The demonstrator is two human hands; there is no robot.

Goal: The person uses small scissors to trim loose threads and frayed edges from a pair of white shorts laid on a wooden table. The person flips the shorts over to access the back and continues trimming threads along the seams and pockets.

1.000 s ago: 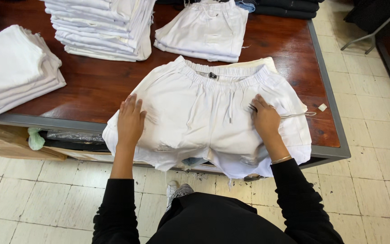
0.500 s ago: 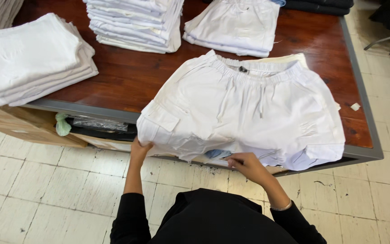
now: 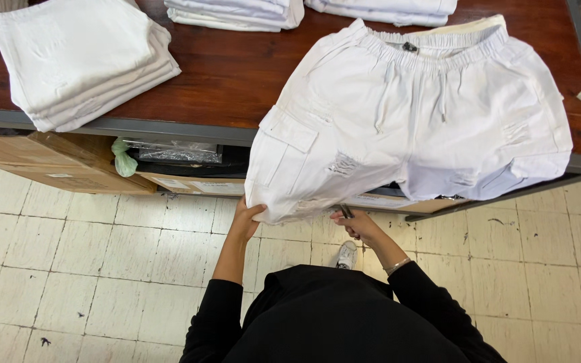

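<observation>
The person wears a black long-sleeved top [image 3: 344, 316], its sleeves pushed up the forearms. A thin bracelet [image 3: 397, 266] circles the right wrist. A white shoe [image 3: 346, 255] shows just above the top's dark bulk.

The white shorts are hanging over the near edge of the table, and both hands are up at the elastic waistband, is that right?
Not quite. The head view shows the left hand and right hand at the leg hem of the white shorts, which overhang the table.

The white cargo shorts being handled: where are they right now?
In the head view, the white cargo shorts lie on the right part of the wooden table, leg hems overhanging its front edge, where the left hand and right hand grip them.
</observation>
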